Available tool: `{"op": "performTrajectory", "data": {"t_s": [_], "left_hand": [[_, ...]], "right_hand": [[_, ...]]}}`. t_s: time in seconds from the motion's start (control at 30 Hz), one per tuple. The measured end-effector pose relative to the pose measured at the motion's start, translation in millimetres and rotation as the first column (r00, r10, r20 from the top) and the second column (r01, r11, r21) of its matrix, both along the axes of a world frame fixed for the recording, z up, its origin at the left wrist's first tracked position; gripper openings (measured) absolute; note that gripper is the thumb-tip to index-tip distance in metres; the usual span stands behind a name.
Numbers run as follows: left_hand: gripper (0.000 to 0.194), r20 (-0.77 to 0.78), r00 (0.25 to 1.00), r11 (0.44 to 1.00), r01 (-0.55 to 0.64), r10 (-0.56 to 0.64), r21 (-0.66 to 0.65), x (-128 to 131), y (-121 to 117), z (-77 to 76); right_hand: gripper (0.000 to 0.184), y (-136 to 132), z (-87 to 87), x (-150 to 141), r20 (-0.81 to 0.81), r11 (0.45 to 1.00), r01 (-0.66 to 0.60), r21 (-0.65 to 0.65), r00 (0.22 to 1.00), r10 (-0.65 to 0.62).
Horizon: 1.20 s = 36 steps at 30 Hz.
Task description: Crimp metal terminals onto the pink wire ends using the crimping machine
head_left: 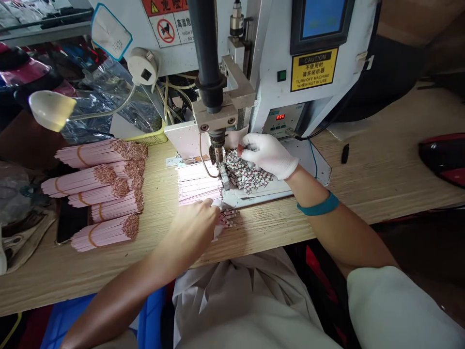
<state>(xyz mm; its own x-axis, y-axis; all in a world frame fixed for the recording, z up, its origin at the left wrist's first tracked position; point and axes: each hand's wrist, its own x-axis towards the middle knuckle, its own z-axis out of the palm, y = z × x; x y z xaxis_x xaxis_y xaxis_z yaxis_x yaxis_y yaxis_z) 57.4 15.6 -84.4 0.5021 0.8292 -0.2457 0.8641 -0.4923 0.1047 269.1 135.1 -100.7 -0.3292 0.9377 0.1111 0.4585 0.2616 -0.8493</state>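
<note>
My left hand [198, 220] is bare and closed at the near edge of a row of thin pink strips [199, 182]. Whatever lies between its fingers is hidden. Small chip-like ends [228, 219] on pink strips stick out beside and under it. My right hand [271, 154], in a white glove with bare fingertips, pinches above a pile of tiny silver-and-black parts [249, 174]; what it grips is too small to make out. Between the hands, the soldering tip [218, 152] of a bench machine points down at a small metal fixture [224, 179].
Rubber-banded bundles of pink strips [103, 236] lie at left. A bendable lamp [53, 110] leans over a yellow basket [154, 137]. The machine's control box [281, 121] stands behind my right hand. A small black piece [345, 153] lies at right.
</note>
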Motion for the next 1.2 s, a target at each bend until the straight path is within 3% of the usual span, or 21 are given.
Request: {"op": "performTrajectory", "data": {"t_s": [0.1,0.17,0.33,0.4,0.53,0.7,0.93,1.07,1.2], "left_hand": [[0.025,-0.067,0.993,0.995,0.092,-0.095,-0.049,5,-3,4.4],[0.022,-0.066,0.994,0.993,0.079,-0.085,-0.088,2,2,7.9],[0.034,-0.095,0.993,0.987,-0.048,0.063,0.156,-19,27,6.0],[0.041,-0.114,0.991,0.983,-0.046,0.067,0.179,-27,38,0.9],[0.023,0.028,0.997,0.977,-0.073,0.069,0.202,-32,53,-8.2],[0.026,0.163,0.986,0.974,-0.080,0.045,0.214,-30,57,-12.6],[0.019,0.189,0.974,0.954,-0.170,0.125,0.247,-32,59,-12.8],[0.020,0.420,0.903,0.972,-0.173,0.093,0.157,-29,59,-4.2],[0.024,0.512,0.847,0.981,-0.189,0.143,0.039,-29,60,-1.6]], "right_hand": [[0.013,0,2.9,1,0.069,0.998,-0.016,0.068,0.998,0.012],[0.013,0,4.1,2,0.132,0.994,-0.068,0.087,0.990,0.056],[0.016,0,0.2,0,0.313,0.985,-0.159,0.074,0.941,0.128],[0.017,-2,-2.7,-2,0.362,0.977,-0.195,0.084,0.920,0.152],[0.019,-5,-4.3,-5,0.443,0.969,-0.223,0.111,0.884,0.152],[0.020,0,-1.6,3,0.427,0.971,-0.192,0.141,0.897,0.115],[0.019,3,-11.6,-3,0.454,0.954,-0.152,0.260,0.891,0.018],[0.016,0,-16.4,-13,0.464,0.939,-0.201,0.281,0.884,0.051],[0.015,-2,-8.7,-11,0.323,0.964,-0.120,0.236,0.946,0.039]]}}
